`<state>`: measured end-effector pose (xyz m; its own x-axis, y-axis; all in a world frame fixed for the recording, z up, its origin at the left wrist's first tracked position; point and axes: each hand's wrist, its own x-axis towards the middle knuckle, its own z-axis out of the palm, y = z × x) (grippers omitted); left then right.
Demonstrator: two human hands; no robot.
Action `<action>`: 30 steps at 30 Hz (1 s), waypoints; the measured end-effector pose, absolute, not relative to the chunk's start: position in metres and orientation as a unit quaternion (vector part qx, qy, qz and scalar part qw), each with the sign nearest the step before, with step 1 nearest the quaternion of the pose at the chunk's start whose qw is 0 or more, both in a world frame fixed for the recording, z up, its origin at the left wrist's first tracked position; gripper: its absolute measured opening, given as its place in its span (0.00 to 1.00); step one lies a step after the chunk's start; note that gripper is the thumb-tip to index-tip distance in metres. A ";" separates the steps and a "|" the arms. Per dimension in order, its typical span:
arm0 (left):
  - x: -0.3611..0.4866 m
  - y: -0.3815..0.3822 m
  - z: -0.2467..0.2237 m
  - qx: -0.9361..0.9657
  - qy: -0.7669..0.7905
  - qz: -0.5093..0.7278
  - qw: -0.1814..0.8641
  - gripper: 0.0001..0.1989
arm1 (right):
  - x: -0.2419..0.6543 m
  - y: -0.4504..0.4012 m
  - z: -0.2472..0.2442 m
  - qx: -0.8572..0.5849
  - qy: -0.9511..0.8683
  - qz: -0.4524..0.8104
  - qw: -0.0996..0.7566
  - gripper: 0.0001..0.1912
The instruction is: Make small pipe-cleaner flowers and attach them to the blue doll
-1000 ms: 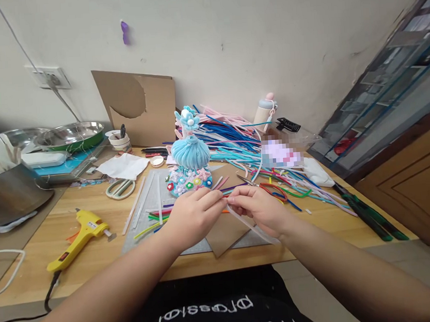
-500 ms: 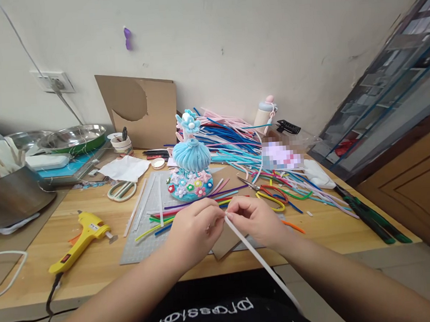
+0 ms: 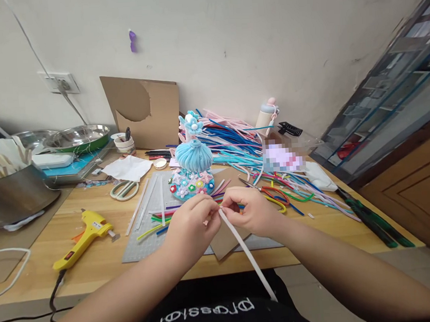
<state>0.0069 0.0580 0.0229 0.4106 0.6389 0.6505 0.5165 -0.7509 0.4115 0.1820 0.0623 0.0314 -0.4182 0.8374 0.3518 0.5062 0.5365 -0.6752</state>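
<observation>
Your two hands meet in front of a blue figure, just nearer to you than its base. Your left hand (image 3: 195,223) and right hand (image 3: 249,212) are both curled, thumb and fingertips pinching the upper end of a white strip (image 3: 247,251); exactly how the tip sits between your fingers is hidden. From there, nearer to you than the figure, the strip slants down towards your lap.

The blue figure (image 3: 193,156) stands upright, its full skirt, flower-topped upper part and flower-covered base all in place, so that piece looks largely made. The white strip, by contrast, seems barely begun: its visible length is long and plain, and any shaping or joining appears left to do.

In front of the figure lies a piece of cardboard (image 3: 223,243) on a grey mat (image 3: 140,248). Left of the figure are cream-handled scissors (image 3: 124,191) and, nearer you, a yellow glue gun (image 3: 83,242), lying out of your grasp. Behind and right of the figure, a heap of coloured strips (image 3: 231,133) spreads across the table (image 3: 332,236).
</observation>
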 end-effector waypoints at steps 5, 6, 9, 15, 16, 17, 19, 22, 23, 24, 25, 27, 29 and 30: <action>0.014 0.058 0.018 0.638 0.442 0.433 0.458 0.05 | 0.187 0.073 0.017 -0.287 -0.888 0.073 0.353 0.08; 0.014 0.057 0.016 0.583 0.437 0.424 0.537 0.06 | 0.187 0.073 0.014 -0.271 -0.895 0.052 0.351 0.08; 0.012 0.051 0.010 0.495 0.402 0.395 0.661 0.10 | 0.184 0.069 0.011 -0.273 -0.885 0.062 0.372 0.08; -0.009 0.037 0.001 0.752 0.374 0.507 0.191 0.06 | 0.169 0.051 0.020 -0.426 -0.749 0.294 0.413 0.08; -0.013 0.036 0.001 0.785 0.350 0.505 0.079 0.09 | 0.167 0.048 0.020 -0.439 -0.731 0.327 0.406 0.08; -0.017 0.035 0.001 0.807 0.329 0.490 -0.012 0.11 | 0.165 0.046 0.021 -0.445 -0.720 0.356 0.396 0.07; -0.025 0.036 0.004 0.831 0.300 0.452 -0.123 0.12 | 0.162 0.042 0.021 -0.441 -0.711 0.396 0.380 0.06; -0.033 0.037 0.010 0.862 0.263 0.396 -0.174 0.10 | 0.160 0.039 0.023 -0.432 -0.714 0.415 0.363 0.07; -0.036 0.037 0.012 0.873 0.251 0.377 -0.179 0.10 | 0.159 0.039 0.024 -0.432 -0.716 0.415 0.359 0.07; -0.037 0.037 0.014 0.883 0.243 0.360 -0.181 0.10 | 0.159 0.039 0.025 -0.432 -0.719 0.413 0.355 0.07; -0.038 0.036 0.016 0.890 0.239 0.343 -0.182 0.09 | 0.158 0.038 0.026 -0.432 -0.722 0.412 0.351 0.07; -0.039 0.034 0.020 0.898 0.241 0.321 -0.179 0.09 | 0.157 0.037 0.027 -0.431 -0.726 0.412 0.343 0.07; -0.039 0.032 0.022 0.902 0.236 0.313 -0.183 0.08 | 0.155 0.036 0.028 -0.430 -0.730 0.408 0.340 0.08; -0.039 0.031 0.023 0.903 0.230 0.313 -0.187 0.08 | 0.154 0.035 0.028 -0.429 -0.735 0.401 0.340 0.08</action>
<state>-0.0388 0.0306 0.0235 0.6987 0.2978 0.6505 0.5314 -0.8248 -0.1932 0.1543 0.0355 0.0277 -0.4014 0.9026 0.1554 0.3568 0.3104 -0.8811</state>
